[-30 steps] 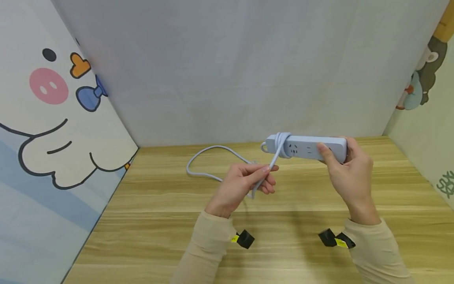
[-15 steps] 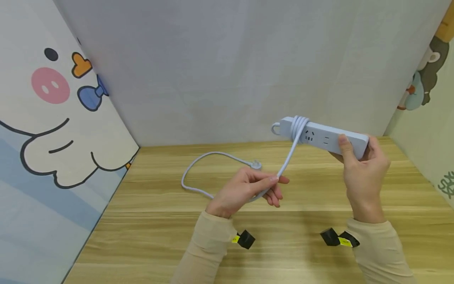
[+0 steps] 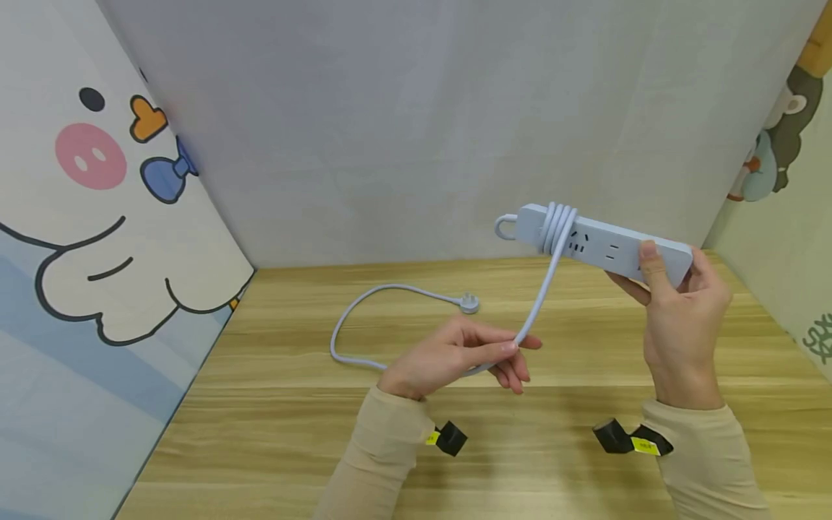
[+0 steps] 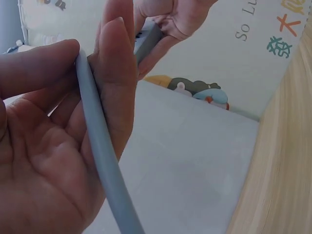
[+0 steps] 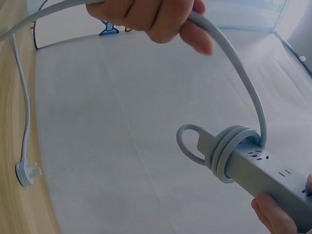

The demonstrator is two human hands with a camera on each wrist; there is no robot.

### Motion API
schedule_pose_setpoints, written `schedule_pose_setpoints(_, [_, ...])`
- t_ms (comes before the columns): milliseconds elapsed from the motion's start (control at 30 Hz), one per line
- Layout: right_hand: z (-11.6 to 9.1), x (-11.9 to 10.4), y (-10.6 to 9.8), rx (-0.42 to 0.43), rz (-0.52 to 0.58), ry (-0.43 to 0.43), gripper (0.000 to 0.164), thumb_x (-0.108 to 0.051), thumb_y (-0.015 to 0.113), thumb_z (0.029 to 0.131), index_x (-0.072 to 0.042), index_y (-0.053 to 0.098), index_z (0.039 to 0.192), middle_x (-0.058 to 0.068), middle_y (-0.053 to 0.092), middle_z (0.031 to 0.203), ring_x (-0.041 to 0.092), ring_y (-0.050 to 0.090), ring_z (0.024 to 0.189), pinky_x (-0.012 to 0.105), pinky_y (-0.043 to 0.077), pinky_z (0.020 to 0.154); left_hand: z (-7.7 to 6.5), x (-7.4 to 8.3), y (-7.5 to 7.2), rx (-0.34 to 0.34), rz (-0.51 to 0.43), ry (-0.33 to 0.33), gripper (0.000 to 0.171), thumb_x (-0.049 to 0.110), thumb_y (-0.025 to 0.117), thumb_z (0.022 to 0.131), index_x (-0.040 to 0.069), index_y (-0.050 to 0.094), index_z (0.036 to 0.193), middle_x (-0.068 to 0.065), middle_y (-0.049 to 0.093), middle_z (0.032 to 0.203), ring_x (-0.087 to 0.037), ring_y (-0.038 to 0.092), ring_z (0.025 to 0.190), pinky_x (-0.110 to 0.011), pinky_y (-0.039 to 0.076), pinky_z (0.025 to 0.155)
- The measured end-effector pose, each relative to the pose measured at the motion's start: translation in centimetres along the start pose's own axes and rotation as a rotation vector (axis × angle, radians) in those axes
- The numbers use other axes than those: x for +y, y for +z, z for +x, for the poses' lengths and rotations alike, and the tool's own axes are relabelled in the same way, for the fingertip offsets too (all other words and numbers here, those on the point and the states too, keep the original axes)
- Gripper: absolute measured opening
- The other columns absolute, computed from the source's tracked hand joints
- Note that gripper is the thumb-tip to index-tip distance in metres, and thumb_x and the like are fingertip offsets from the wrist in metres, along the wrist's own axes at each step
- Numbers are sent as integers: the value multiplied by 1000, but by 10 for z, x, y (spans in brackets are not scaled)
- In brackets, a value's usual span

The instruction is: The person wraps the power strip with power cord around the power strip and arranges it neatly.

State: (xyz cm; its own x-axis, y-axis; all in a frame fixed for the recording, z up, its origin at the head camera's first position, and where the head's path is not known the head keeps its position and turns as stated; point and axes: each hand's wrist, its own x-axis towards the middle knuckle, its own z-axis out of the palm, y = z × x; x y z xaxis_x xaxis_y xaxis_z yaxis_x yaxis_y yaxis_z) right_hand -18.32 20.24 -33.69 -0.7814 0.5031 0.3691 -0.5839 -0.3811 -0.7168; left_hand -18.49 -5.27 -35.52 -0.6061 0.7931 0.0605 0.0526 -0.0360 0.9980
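Note:
My right hand (image 3: 682,325) grips the right end of a white power strip (image 3: 624,245), thumb on its socket face, holding it tilted above the table. Several turns of its own cord (image 3: 542,300) wrap the strip near its left end, where a small loop of cord sticks out. Lower and to the left, my left hand (image 3: 461,354) pinches the cord between thumb and index finger, the other fingers loosely bent. In the left wrist view the cord (image 4: 105,151) runs across the palm. Beyond that hand it curves over the table to the plug (image 3: 469,302).
The wood-grain table (image 3: 273,433) runs back to a pale grey wall panel (image 3: 416,144). A cartoon-printed panel (image 3: 149,274) stands on the left, another printed panel (image 3: 780,238) on the right. Each wrist bears a small black camera.
My right hand has moved the power strip right and up, tilting it. My left hand has shifted slightly right and down, with a longer cord stretch between the hands. The plug now shows plainly.

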Motion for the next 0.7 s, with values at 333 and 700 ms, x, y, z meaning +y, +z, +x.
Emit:
schedule_pose_setpoints(333, [0,-2,-1,12,123,82,34,-3,76,88,14,61,114,22,62,114,31,70,108,39,60,78,2,-6,-3,-1,13,-35,29,11,54,106,-9,68,122,-18,73,97,-15,73,83,-42,61,89])
schedule_pose_setpoints(700, [4,-4,-13,-162,345,256,22,-3,56,102,11,60,118,19,66,119,29,73,108,42,57,86,6,-12,-7,149,69,-102,29,18,58,105,-5,73,114,-16,74,97,-13,73,81,-34,61,84])
